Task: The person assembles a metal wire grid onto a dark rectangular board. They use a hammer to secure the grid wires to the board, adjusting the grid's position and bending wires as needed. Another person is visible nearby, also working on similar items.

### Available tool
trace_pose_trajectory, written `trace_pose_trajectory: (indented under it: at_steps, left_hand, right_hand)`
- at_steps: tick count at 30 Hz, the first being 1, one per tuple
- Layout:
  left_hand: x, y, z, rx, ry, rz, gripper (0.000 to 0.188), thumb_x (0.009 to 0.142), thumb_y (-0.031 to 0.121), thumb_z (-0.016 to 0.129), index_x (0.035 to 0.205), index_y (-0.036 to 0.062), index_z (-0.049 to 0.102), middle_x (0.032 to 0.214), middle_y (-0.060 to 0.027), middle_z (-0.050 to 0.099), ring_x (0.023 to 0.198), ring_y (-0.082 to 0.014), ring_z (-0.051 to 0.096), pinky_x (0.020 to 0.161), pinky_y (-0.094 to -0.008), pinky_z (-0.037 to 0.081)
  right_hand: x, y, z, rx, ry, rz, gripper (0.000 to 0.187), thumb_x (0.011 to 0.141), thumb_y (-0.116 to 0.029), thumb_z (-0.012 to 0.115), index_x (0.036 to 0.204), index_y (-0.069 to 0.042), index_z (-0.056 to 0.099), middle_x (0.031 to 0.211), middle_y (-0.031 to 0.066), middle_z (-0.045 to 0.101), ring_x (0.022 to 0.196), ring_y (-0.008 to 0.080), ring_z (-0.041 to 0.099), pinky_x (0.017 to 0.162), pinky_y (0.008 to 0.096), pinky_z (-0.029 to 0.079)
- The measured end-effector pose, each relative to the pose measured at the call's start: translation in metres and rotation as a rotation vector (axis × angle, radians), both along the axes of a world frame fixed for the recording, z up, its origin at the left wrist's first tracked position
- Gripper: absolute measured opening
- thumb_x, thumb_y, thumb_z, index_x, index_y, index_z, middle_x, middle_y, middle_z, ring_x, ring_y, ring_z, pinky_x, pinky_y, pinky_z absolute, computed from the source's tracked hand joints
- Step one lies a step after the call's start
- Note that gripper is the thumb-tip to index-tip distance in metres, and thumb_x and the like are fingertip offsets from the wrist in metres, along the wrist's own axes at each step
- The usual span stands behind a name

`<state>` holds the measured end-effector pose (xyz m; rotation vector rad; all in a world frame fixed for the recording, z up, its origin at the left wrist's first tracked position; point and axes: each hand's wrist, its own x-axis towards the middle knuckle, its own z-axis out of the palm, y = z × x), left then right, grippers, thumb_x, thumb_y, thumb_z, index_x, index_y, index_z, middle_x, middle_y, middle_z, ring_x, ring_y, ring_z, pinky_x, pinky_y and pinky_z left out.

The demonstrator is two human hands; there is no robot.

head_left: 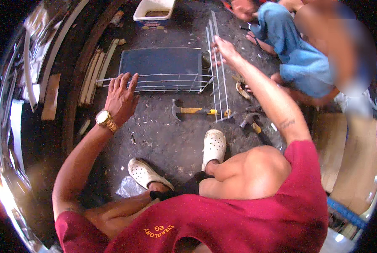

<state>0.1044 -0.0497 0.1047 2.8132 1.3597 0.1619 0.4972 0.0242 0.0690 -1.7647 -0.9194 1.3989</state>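
My left hand (122, 93) lies over the left part of a silver wire panel (167, 82), its fingers spread across the long wires. This panel rests partly over a dark flat board (161, 61) on the ground. Farther right, my right hand (224, 49) has its fingers closed round the far part of a second wire panel (221, 90), long and narrow. The two panels meet near the right end of the first, at roughly a right angle. Below them lies a claw hammer (197, 111) with a yellow and black handle, its end under the second panel.
Another hammer (256, 128) lies near my right knee. A white tub (154, 12) stands beyond the board. Wooden strips (98, 76) lie at left. Another person in blue jeans (289, 46) sits at the far right, a hand near a curved brownish piece (242, 90). Cardboard (357, 156) is at right.
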Motion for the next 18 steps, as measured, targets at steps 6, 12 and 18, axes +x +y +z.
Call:
trace_pose_trajectory:
  at_steps: [6, 12, 18]
  left_hand:
    - [-0.003, 0.002, -0.005, 0.021, -0.078, -0.002, 0.068, 0.083, 0.017, 0.071, 0.144, 0.0063, 0.043, 0.140, -0.0193, 0.047, 0.134, -0.0367, 0.041, 0.113, -0.0532, 0.031]
    - [-0.002, 0.001, -0.008, 0.065, -0.079, 0.010, 0.062, 0.080, 0.009, 0.065, 0.139, 0.0028, 0.048, 0.134, -0.0188, 0.051, 0.128, -0.0362, 0.047, 0.110, -0.0528, 0.035]
    - [-0.011, 0.003, -0.011, 0.062, 0.002, -0.083, 0.054, 0.094, 0.027, 0.059, 0.137, -0.0034, 0.049, 0.134, -0.0238, 0.051, 0.123, -0.0379, 0.051, 0.096, -0.0554, 0.043]
  right_hand:
    - [0.009, -0.061, -0.030, -0.031, 0.061, -0.070, 0.061, 0.102, -0.058, 0.038, 0.120, -0.002, 0.056, 0.107, 0.0132, 0.063, 0.092, 0.0260, 0.066, 0.067, 0.0437, 0.062]
    - [-0.003, -0.101, -0.056, -0.038, 0.048, -0.131, 0.055, 0.103, -0.058, 0.036, 0.111, -0.006, 0.054, 0.106, 0.0153, 0.065, 0.086, 0.0285, 0.068, 0.062, 0.0455, 0.062]
    - [-0.020, -0.117, -0.055, -0.006, 0.078, -0.148, 0.047, 0.104, -0.050, 0.040, 0.132, -0.011, 0.039, 0.110, 0.0183, 0.055, 0.092, 0.0329, 0.065, 0.063, 0.0523, 0.062]
